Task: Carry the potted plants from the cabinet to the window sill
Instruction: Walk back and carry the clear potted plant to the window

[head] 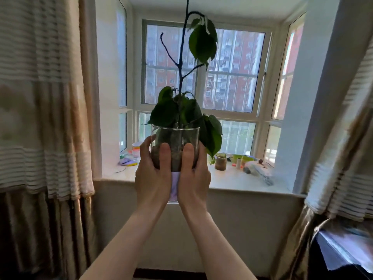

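Observation:
A tall plant with dark green leaves and a thin bare stem grows from a clear glass pot (175,138) with soil inside. I hold it up in front of me, level with the window sill (238,183). My left hand (152,172) wraps the pot's left side and my right hand (193,174) wraps its right side, both thumbs on the near face. The pot's lower part is hidden behind my hands. On the sill to the right stands a small brown pot (220,162) with a small plant.
Small colourful objects lie at the sill's left end (129,158), and green containers with other clutter sit at its right end (248,161). Striped curtains hang at left (44,118) and right (347,158). A dark piece of furniture (343,251) is at the lower right.

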Demonstrator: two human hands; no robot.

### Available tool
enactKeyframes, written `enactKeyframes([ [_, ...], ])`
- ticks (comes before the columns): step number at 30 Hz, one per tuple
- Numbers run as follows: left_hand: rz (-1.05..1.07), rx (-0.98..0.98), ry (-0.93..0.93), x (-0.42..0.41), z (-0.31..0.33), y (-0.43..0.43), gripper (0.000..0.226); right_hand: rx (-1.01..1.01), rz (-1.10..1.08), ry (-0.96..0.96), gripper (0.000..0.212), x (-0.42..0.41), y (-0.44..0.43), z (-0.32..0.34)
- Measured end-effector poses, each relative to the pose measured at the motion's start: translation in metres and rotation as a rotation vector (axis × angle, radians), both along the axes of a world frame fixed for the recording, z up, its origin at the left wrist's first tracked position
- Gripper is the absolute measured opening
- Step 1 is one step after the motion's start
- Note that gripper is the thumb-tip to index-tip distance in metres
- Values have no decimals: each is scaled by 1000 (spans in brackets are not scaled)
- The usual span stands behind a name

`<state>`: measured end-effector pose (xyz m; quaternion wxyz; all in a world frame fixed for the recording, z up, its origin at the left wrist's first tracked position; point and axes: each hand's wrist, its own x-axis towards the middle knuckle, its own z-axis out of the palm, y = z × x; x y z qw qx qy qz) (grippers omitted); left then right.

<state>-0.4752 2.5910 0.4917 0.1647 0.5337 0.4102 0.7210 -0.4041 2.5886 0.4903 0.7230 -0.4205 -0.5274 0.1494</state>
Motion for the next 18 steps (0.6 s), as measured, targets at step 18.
enactKeyframes([
  [18, -112, 21, -60, -37, 8, 347, 69, 6, -138, 14, 60, -45, 327, 11],
])
